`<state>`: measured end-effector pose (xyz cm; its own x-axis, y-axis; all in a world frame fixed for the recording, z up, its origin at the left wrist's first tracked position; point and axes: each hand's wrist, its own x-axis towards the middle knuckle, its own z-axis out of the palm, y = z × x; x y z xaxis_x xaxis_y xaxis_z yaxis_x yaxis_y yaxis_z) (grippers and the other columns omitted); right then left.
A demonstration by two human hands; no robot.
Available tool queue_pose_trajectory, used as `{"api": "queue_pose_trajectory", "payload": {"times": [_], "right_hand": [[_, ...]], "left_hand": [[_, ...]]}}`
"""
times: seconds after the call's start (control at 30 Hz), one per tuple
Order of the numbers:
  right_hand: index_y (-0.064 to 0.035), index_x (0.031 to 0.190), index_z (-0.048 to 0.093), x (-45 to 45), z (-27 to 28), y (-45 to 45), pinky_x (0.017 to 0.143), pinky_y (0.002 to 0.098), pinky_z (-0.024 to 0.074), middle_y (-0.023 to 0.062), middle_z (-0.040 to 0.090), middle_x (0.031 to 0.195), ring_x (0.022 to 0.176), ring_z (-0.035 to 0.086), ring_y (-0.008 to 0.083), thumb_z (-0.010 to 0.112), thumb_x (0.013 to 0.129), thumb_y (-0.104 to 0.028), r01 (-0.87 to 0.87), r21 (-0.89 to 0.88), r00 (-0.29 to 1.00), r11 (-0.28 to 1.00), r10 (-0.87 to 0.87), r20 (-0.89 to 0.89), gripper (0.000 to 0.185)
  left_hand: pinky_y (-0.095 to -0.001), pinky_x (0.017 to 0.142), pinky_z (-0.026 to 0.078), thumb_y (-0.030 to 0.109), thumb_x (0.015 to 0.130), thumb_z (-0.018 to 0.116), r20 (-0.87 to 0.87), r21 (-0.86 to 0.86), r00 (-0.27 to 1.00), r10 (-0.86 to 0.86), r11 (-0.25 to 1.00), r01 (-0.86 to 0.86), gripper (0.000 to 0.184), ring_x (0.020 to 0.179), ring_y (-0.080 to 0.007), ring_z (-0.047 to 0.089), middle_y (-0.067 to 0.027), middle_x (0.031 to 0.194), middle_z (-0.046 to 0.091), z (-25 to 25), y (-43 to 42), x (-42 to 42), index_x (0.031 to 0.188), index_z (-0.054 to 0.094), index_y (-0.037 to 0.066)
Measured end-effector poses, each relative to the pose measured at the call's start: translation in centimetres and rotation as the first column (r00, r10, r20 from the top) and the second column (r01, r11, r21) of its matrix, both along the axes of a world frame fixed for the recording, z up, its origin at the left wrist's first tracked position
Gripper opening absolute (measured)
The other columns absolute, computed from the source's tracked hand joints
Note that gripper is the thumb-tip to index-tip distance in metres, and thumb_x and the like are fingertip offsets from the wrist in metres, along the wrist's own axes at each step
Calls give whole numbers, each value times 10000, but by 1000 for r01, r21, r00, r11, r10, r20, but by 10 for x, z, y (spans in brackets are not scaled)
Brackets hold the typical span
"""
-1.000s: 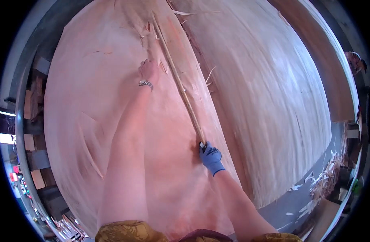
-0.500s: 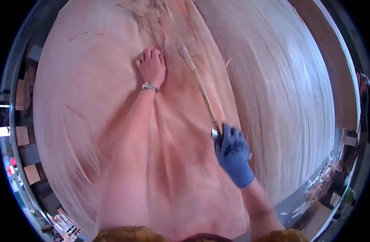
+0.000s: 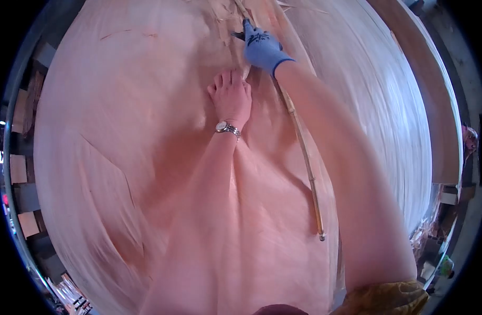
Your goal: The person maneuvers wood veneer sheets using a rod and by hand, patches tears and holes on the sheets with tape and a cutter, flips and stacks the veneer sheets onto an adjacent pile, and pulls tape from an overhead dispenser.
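Observation:
A large, thin sheet of pinkish wood veneer (image 3: 162,100) lies in front of me, with folds near its middle. My left hand (image 3: 231,97), bare with a wristwatch, presses on the sheet with fingers spread. Farther up, my right hand (image 3: 264,47) wears a blue glove and is closed beside a long jointed bamboo stick (image 3: 305,152). A dark tip shows at its left side; the small metal tool seen there earlier is mostly hidden. The stick lies along the sheet's right part, passes beneath my right wrist and ends in a metal tip at the lower right.
Paler veneer (image 3: 361,100) spreads on the right, beside a brown board-like edge (image 3: 409,58). Torn veneer (image 3: 220,21) lies at the top. Blocks (image 3: 21,167) line the left edge. Wood scraps (image 3: 422,231) lie at the lower right.
My right hand has moved up and slightly left, away from the stick's lower end, which now shows. My left hand has shifted right on the veneer.

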<state>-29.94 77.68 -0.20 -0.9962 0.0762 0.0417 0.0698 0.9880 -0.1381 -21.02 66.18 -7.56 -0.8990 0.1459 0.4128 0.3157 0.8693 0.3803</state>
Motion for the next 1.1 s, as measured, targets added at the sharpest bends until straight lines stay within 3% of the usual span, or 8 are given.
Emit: {"api": "queue_pose_trajectory", "payload": {"times": [0.33, 0.47, 0.63, 0.73, 0.83, 0.93, 0.97, 1.1], "right_hand": [[-198, 1513, 160, -66, -15, 14, 990, 423, 424, 201, 552, 1296, 1156, 570, 352, 437, 817, -175, -50, 212, 979, 976, 6, 205, 750], [-257, 1498, 209, -73, -9, 9, 1049, 532, 355, 165, 475, 1395, 1245, 500, 369, 435, 844, -220, -70, 298, 961, 952, -15, 276, 693], [-221, 1434, 332, -72, -22, 12, 1016, 524, 385, 167, 464, 1401, 1242, 502, 353, 438, 877, -251, -59, 256, 983, 965, 10, 186, 568], [-102, 1446, 317, -55, 5, -1, 902, 665, 418, 180, 487, 1382, 1205, 538, 367, 320, 918, -184, 13, 330, 977, 944, -81, 195, 535], [-106, 1245, 505, -57, -22, 26, 738, 546, 517, 199, 672, 1061, 928, 673, 340, 315, 957, -194, -36, 345, 996, 938, 62, -64, 356], [-138, 1388, 385, -33, -12, 25, 842, 498, 482, 263, 637, 1064, 960, 633, 409, 455, 927, -391, 18, 12, 992, 1000, -17, -122, 531], [-178, 1472, 268, -32, -26, 30, 844, 482, 475, 253, 645, 1043, 917, 643, 395, 380, 945, -317, 9, 38, 992, 999, -4, -129, 557], [-173, 1434, 339, 31, -32, 44, 900, 485, 451, 197, 515, 1200, 1101, 529, 386, 518, 897, -269, -114, 35, 926, 993, 119, -359, 574]], "left_hand": [[-476, 924, 340, 194, 837, 570, -26, 198, 997, -72, 977, 75, 210, 1164, -274, 464, -68, 1218, 526, -3, 0, -3, 1014, 564, 82], [-471, 918, 344, 192, 835, 573, -78, 251, 994, -70, 964, 87, 235, 1152, -288, 470, -91, 1180, 541, 4, 2, -1, 1033, 565, 67], [-475, 891, 358, 198, 834, 555, -43, 274, 996, -78, 958, 87, 224, 1116, -302, 488, -105, 1150, 559, -1, 3, -3, 1010, 566, 60], [-467, 837, 391, 210, 832, 543, -147, 421, 986, -83, 896, 138, 200, 1005, -331, 529, -128, 1044, 592, 7, 6, -8, 959, 573, 59], [-463, 767, 422, 215, 822, 541, -93, 574, 982, -163, 797, 187, 166, 844, -367, 559, -156, 855, 605, 11, 3, -5, 877, 574, 61], [-469, 724, 433, 209, 812, 538, -51, 559, 981, -188, 809, 184, 150, 727, -389, 561, -166, 712, 583, 12, -1, -2, 795, 557, 62], [-473, 714, 435, 206, 809, 537, -59, 531, 983, -173, 828, 178, 151, 695, -393, 559, -167, 675, 574, 11, 0, -3, 769, 550, 61], [-469, 706, 425, 191, 811, 527, -100, 491, 982, -163, 850, 191, 148, 731, -376, 575, -158, 720, 600, -6, 3, -7, 756, 540, 54]]}}
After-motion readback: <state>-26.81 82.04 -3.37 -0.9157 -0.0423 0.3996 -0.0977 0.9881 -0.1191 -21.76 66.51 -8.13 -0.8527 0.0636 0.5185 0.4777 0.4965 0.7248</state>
